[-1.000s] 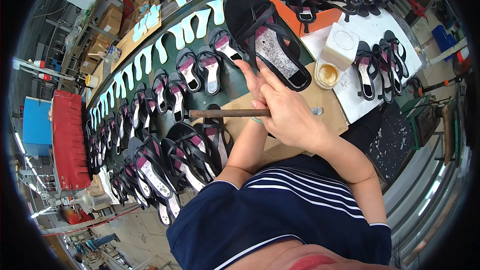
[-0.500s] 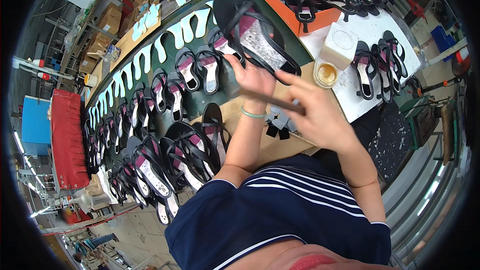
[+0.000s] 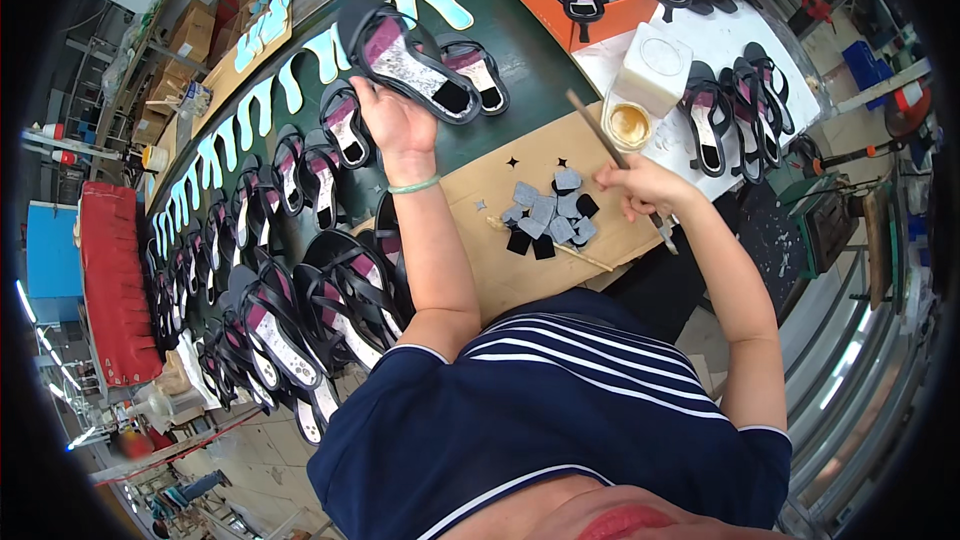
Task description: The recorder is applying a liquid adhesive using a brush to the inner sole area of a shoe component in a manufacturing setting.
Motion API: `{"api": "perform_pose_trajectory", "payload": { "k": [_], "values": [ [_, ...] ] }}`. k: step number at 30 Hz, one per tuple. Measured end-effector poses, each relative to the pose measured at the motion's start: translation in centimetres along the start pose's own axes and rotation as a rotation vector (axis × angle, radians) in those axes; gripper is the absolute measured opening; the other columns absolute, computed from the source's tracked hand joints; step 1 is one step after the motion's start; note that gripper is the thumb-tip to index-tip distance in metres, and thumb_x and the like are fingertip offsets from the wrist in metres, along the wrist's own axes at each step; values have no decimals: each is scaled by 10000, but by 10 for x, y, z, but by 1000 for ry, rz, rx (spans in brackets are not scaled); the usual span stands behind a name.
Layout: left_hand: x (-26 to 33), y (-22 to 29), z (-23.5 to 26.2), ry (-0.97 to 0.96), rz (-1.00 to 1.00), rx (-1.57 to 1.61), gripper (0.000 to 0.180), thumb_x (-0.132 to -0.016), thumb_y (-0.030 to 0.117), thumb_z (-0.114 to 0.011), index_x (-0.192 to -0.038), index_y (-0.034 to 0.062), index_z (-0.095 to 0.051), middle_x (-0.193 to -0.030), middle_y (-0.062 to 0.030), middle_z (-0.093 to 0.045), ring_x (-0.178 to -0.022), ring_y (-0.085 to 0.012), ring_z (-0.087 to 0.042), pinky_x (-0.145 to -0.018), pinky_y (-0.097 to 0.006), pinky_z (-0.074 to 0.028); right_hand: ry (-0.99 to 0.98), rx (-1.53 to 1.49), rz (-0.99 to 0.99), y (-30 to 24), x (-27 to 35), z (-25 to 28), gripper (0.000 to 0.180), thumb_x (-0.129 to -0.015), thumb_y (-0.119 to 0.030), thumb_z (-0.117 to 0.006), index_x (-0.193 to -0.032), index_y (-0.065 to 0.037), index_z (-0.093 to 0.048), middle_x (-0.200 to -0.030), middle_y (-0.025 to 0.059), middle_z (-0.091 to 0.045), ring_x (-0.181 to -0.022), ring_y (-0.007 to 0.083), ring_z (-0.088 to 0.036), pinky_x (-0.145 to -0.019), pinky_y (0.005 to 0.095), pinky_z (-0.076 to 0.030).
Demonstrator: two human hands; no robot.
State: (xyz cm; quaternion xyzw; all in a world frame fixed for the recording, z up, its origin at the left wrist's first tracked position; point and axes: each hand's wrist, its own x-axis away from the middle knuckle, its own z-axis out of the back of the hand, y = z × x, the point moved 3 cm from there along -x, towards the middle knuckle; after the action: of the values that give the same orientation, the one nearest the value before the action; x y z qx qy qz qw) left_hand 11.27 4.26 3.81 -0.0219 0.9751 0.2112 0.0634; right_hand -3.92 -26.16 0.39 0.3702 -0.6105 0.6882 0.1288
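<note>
black sandal [image 3: 405, 65] up over the table [image 3: 530, 45] on left hand [image 3: 400, 125], fingers hidden, can't tell grip | right hand [image 3: 645, 188] curled round thin stick [image 3: 594, 125] | probably light, bit bendy, grab sole edges imo

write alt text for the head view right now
A person's left hand holds up a black strappy sandal over a green table; the right hand grips a thin stick near an open jar. Small grey and black pieces lie on brown cardboard, with rows of similar sandals to the left.
</note>
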Motion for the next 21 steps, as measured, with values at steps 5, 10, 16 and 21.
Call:
{"api": "perform_pose_trajectory", "payload": {
  "k": [5, 10, 16, 21],
  "values": [
    [-3, -16, 12, 11, 115, -94, 755, -1002, 602, -168, -1412, 10, -397, -1352, -201, -521, -1228, -375, -502, -1066, -571, -371, 133, 115, -5, 15, 18, -3, 345, -899, -151, -566, -1168, 56, -505, -1001, 153, -612, -407, 161, -556, -300, 263, -305],
    [-5, -79, -15, 18, 297, -7, 798, -985, 636, -139, -1396, 10, -413, -1312, -201, -555, -1151, -357, -562, -993, -547, -444, 184, 253, -170, 18, 51, 9, 424, -922, -189, -568, -1224, 100, -500, -939, 181, -628, -400, 179, -576, -316, 277, -350],
    [-22, -137, -3, 97, 390, 48, 837, -957, 692, -146, -1387, 34, -436, -1312, -173, -568, -1147, -365, -576, -969, -570, -452, 239, 203, 269, -28, 142, 1, 248, -980, -125, -535, -1073, 104, -561, -979, 158, -647, -416, 133, -577, -395, 235, -428],
    [-50, -180, 24, 204, 372, 15, 671, -999, 616, -215, -1210, 105, -595, -1163, -89, -655, -1035, -276, -619, -941, -414, -478, 541, 64, 818, -45, 207, 17, 245, -1012, -143, -441, -914, 46, -562, -1095, 243, -648, -435, 94, -543, -341, 167, -315]
  ]
}}
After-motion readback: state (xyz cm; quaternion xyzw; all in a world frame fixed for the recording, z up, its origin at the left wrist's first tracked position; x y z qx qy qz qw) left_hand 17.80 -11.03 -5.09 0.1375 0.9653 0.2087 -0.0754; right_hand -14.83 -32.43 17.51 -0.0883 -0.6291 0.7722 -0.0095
